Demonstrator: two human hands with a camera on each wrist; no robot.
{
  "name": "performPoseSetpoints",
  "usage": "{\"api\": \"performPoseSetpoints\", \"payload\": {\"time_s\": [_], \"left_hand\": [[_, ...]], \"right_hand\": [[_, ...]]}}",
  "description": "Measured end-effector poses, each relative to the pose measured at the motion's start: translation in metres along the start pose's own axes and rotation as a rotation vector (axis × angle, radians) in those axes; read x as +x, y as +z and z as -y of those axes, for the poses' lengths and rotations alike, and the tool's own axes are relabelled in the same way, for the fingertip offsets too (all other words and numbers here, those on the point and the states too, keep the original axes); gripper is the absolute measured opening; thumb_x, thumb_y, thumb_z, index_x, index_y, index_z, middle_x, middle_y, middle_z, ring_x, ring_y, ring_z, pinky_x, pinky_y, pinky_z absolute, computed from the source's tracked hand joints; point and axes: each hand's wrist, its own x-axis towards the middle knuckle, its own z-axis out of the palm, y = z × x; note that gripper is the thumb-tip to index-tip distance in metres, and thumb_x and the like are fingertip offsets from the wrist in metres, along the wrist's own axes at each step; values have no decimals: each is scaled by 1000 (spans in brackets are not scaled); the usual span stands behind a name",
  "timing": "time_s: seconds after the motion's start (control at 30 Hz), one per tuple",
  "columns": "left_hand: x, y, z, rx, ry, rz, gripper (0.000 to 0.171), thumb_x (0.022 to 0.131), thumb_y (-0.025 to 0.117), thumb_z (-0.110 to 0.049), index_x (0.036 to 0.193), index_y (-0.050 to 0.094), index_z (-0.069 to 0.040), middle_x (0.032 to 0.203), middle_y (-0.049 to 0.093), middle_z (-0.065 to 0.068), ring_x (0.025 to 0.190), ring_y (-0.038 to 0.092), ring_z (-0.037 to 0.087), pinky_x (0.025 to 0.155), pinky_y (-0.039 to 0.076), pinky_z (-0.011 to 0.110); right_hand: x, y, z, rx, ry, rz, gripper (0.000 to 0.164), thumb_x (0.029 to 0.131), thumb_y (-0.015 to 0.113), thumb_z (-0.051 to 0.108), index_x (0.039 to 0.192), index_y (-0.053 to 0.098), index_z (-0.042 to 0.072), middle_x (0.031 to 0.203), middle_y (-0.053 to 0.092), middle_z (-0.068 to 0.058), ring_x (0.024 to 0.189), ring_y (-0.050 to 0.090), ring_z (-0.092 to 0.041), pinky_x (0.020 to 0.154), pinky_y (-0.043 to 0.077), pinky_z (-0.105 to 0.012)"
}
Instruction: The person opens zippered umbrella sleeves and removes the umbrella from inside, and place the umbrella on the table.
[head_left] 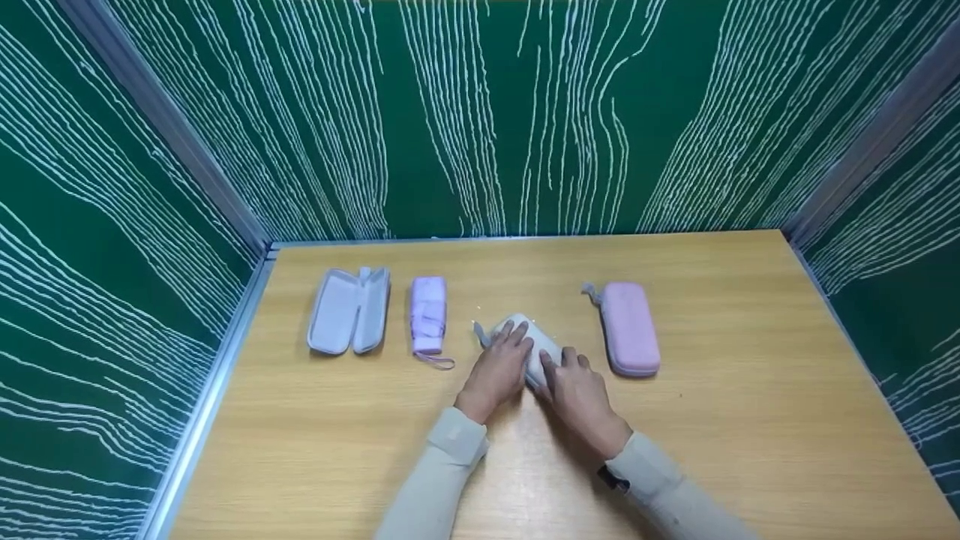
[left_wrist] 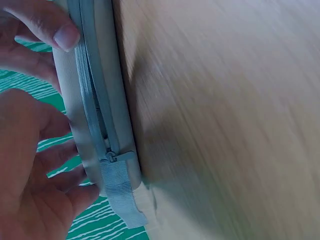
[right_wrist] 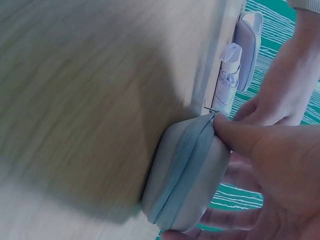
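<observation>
A pale grey zip case point(head_left: 546, 349) lies slanted on the table between both hands. Across its top, near the far end, rest the fingers of my left hand point(head_left: 496, 367); the left wrist view has their tips at the lid's upper edge. My right hand point(head_left: 581, 390) grips the near end, thumb point(right_wrist: 225, 127) on the zip at the side and fingers over the lid. A zip pull point(left_wrist: 117, 156) sits at the far end beside a ribbed fabric tab point(left_wrist: 122, 190). Between the zip tapes shows a narrow dark slit.
Left of the hands lies a folded lilac umbrella point(head_left: 428, 315) with a wrist loop. Farther left, an opened case point(head_left: 334, 311) shows its pale lining. A closed pink case point(head_left: 630, 326) with a grey tab is at the right. Green walls with white lines border the wooden table point(head_left: 750, 450).
</observation>
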Motion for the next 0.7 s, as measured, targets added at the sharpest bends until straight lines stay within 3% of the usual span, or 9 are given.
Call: {"api": "performPoseSetpoints", "payload": {"time_s": [0.13, 0.3, 0.5, 0.7], "left_hand": [[2, 3, 0, -28, -9, -21, 25, 107, 60, -23, 125, 67, -9, 151, 60, 12, 141, 55, 34, 118, 45, 46], [4, 3, -1, -36, -20, -35, 22, 106, 61, -23, 122, 67, -8, 150, 60, 12, 140, 56, 35, 116, 47, 47], [4, 1, -1, -140, -39, -24, 21, 107, 60, -19, 122, 67, -7, 152, 59, 12, 144, 52, 35, 118, 45, 50], [4, 0, 2, -164, -18, -32, 20, 106, 59, -15, 121, 67, -5, 151, 60, 13, 144, 52, 35, 119, 43, 50]], "right_hand": [[-1, 0, 1, 20, -2, -1, 52, 81, 91, 22, 127, 75, 4, 101, 61, -27, 80, 64, -38, 49, 58, -47], [-3, -1, 1, 41, -22, -13, 50, 83, 89, 18, 127, 74, 0, 102, 61, -28, 81, 64, -39, 50, 59, -48], [-7, -3, 4, 60, -19, -19, 49, 83, 86, 16, 126, 73, -3, 105, 61, -30, 83, 62, -41, 50, 58, -48], [-8, -1, 9, 41, 13, -6, 49, 84, 86, 17, 126, 73, -3, 105, 61, -30, 84, 62, -40, 49, 58, -46]]}}
